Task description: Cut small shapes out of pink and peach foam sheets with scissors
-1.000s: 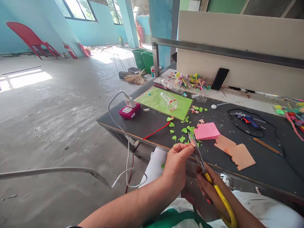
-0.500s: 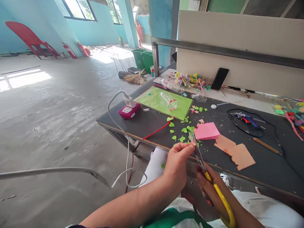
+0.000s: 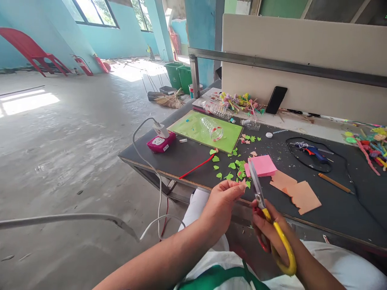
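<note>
My left hand (image 3: pixel 222 201) is closed in a pinch on a small peach paper piece (image 3: pixel 243 183) at the table's front edge. My right hand (image 3: pixel 269 223) grips a pair of scissors (image 3: pixel 257 189) with yellow and red handles, blades pointing up and away from me. The blades are apart from the paper piece and look nearly closed. Beyond them lies a stack of pink paper (image 3: pixel 262 165). Green paper scraps (image 3: pixel 232 165) are scattered to its left. Cut peach paper sheets (image 3: pixel 305 197) rest to the right, and small green stars (image 3: pixel 252 138) lie farther back.
A clear plastic bottle (image 3: pixel 213 131) lies on a green sheet (image 3: pixel 187 131). A glue gun (image 3: pixel 317 154) with its black cord, a brown stick (image 3: pixel 335 183) and a propped phone (image 3: pixel 276 100) are to the right. A white cable (image 3: pixel 159 189) hangs off the table's left from a pink box (image 3: pixel 161 143).
The scissors have moved right, away from my left hand, and their blades have come closer together. The paper piece stays in my left fingers. The view has shifted slightly.
</note>
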A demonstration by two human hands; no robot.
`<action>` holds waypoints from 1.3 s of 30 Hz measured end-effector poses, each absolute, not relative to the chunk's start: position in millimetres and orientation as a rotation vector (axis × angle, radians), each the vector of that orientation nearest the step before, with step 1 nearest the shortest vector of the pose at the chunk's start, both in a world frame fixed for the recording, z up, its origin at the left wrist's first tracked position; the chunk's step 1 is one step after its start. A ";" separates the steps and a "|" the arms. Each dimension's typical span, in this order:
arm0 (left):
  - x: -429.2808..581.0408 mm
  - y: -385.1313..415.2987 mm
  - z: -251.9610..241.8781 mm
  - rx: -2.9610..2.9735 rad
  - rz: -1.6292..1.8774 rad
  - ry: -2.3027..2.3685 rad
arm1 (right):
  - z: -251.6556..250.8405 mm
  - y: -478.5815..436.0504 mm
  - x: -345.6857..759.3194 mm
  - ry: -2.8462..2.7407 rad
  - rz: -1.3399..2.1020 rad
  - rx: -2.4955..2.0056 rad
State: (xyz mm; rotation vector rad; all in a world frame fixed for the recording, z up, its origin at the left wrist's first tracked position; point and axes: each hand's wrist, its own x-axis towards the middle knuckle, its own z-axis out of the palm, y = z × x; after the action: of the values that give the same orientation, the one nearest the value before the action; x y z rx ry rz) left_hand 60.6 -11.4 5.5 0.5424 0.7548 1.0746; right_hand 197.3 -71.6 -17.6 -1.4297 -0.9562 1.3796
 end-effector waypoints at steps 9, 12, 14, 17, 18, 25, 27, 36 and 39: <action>62.5 -17.3 -4.1 0.729 0.718 0.671 | 10.6 -60.1 219.6 -1.039 1.195 -1.346; 65.4 -18.7 -5.8 0.750 0.673 0.680 | 11.0 -61.5 220.2 -1.057 1.210 -1.331; 66.7 -19.0 -6.6 0.761 0.658 0.693 | 9.5 -62.0 219.6 -1.039 1.225 -1.349; 67.9 -18.9 -7.9 0.786 0.637 0.706 | 6.2 -62.0 218.5 -1.025 1.192 -1.393; 68.1 -18.7 -8.4 0.793 0.630 0.709 | 5.1 -61.8 218.3 -1.025 1.174 -1.409; 64.3 -15.8 -12.1 0.736 0.578 0.649 | 4.6 -61.3 220.5 -1.025 1.114 -1.452; 63.3 -16.3 -13.2 0.697 0.580 0.646 | 5.0 -60.7 221.2 -0.990 1.121 -1.476; 71.5 -26.9 -19.5 0.877 0.705 0.740 | -5.3 -58.2 216.5 -0.995 1.108 -1.449; 73.2 -28.2 -23.3 0.865 0.757 0.760 | -4.5 -59.0 215.6 -0.984 1.108 -1.445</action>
State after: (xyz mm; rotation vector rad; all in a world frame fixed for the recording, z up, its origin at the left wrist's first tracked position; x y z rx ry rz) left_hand 73.2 -28.2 -23.3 0.8654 0.7601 0.7571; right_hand 215.6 -59.0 -4.5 -1.4454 -0.9840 1.1081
